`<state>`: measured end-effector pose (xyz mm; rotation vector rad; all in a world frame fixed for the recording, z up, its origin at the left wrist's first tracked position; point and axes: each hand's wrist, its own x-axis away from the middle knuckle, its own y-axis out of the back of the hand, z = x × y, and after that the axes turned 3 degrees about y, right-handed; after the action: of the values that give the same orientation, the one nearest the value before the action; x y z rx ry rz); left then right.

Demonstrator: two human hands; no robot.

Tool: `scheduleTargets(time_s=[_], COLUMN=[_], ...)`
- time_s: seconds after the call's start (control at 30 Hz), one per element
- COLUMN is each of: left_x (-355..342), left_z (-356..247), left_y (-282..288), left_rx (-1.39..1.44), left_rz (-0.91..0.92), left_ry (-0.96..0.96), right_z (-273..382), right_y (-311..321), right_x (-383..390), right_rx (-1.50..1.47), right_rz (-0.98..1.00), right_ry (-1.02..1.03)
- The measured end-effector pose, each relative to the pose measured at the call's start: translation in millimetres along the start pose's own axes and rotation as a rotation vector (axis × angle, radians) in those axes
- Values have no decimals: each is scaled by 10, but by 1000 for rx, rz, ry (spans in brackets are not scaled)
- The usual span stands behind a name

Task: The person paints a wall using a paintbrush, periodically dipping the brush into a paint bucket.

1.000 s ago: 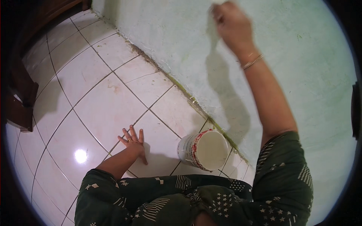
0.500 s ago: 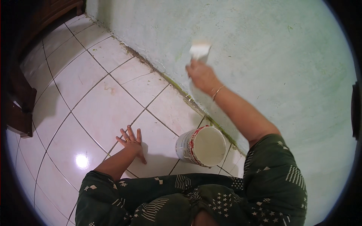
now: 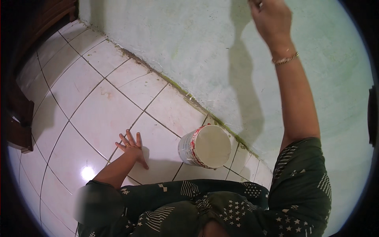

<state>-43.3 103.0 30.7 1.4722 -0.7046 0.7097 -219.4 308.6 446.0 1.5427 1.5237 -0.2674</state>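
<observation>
My right hand (image 3: 272, 21) is raised in front of the pale green wall (image 3: 197, 51) at the top edge of the picture, its fingers closed. The paintbrush it held half a second ago is cut off above the picture. My left hand (image 3: 132, 149) is open, palm down, fingers spread over the white tiles (image 3: 104, 100); whether it presses on them I cannot tell. Between my arms stands a round paint bucket (image 3: 186, 150) with red smears on its rim, holding pale, whitish paint (image 3: 213, 146).
A dirty, greenish gap (image 3: 175, 85) runs where wall meets floor, close behind the bucket. Dark wooden furniture (image 3: 47, 17) stands at the far left, and a dark wooden leg (image 3: 20, 136) at the left edge. Light reflects off the tiles near my left elbow.
My right hand has swung up and to the right along the wall, taking the paintbrush out of view. My left hand stays spread over the tiles; the whole view has shifted slightly.
</observation>
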Motion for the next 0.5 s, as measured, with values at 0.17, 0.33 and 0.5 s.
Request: scheduleTargets(time_s=[0.17, 0.33, 0.5], left_x=[29, -60, -23], left_z=[-24, -11, -15], left_y=[-22, -27, 33], left_rx=[-9, 6, -17], left_rz=[-20, -12, -19], left_ry=[-2, -4, 14], right_z=[-257, 655, 1041], right_y=[-165, -567, -544], right_x=[400, 1809, 2499], right_rx=[341, -54, -368], right_rz=[69, 529, 929], right_ry=[79, 111, -6])
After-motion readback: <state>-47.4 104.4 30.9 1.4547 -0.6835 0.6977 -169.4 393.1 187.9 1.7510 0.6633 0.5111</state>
